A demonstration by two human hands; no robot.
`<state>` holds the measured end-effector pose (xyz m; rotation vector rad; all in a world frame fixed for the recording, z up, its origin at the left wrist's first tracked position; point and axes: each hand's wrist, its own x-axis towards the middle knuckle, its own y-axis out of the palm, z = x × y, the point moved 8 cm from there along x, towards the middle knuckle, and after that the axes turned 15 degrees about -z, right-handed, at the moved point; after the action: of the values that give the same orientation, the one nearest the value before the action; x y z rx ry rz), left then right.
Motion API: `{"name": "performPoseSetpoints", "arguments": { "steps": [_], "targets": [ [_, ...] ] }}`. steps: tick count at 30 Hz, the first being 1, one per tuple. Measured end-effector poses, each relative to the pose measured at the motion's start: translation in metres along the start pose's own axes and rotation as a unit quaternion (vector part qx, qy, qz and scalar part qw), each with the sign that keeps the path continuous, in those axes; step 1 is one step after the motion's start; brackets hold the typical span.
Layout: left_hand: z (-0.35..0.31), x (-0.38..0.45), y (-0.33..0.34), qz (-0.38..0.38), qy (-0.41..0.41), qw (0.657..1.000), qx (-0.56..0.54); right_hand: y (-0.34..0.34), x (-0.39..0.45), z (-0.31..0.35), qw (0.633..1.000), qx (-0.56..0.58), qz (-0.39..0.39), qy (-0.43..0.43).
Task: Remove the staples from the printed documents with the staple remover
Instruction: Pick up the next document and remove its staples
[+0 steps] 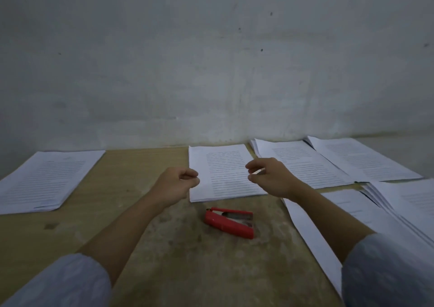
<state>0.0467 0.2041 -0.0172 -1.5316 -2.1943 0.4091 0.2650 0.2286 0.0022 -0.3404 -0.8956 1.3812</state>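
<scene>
A red staple remover (229,222) lies on the wooden table in front of me, untouched. Just beyond it rests a printed document (223,173). My left hand (178,182) hovers at that document's left edge with its fingers curled into a loose fist and nothing in it. My right hand (270,177) hovers over the document's right side, thumb and fingers bent and slightly apart, holding nothing that I can see.
More printed documents lie around: one at the far left (47,180), two overlapping at the back right (305,163), and a thick stack at the right edge (404,208). A grey wall (211,60) rises right behind the table (141,166).
</scene>
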Motion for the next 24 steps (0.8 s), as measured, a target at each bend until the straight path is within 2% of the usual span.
{"name": "performPoseSetpoints", "arguments": {
  "steps": [5, 9, 13, 19, 24],
  "targets": [
    [0.026, 0.054, 0.015, -0.060, -0.062, 0.996, -0.009, 0.032, 0.046, -0.035, 0.997, -0.067, -0.010, 0.042],
    [0.046, 0.089, 0.031, -0.063, -0.118, 0.991, 0.014, 0.059, 0.068, -0.060, 0.984, -0.157, 0.011, 0.085],
    [0.065, 0.114, 0.046, -0.056, -0.173, 0.983, -0.018, 0.071, 0.078, -0.072, 0.969, -0.210, 0.006, 0.133],
    [0.061, 0.127, 0.057, -0.041, -0.190, 0.980, -0.032, 0.072, 0.083, -0.078, 0.970, -0.200, -0.036, 0.131],
    [0.049, 0.126, 0.076, -0.040, -0.165, 0.985, -0.039, 0.069, 0.088, -0.084, 0.974, -0.184, -0.032, 0.127]
  ]
}}
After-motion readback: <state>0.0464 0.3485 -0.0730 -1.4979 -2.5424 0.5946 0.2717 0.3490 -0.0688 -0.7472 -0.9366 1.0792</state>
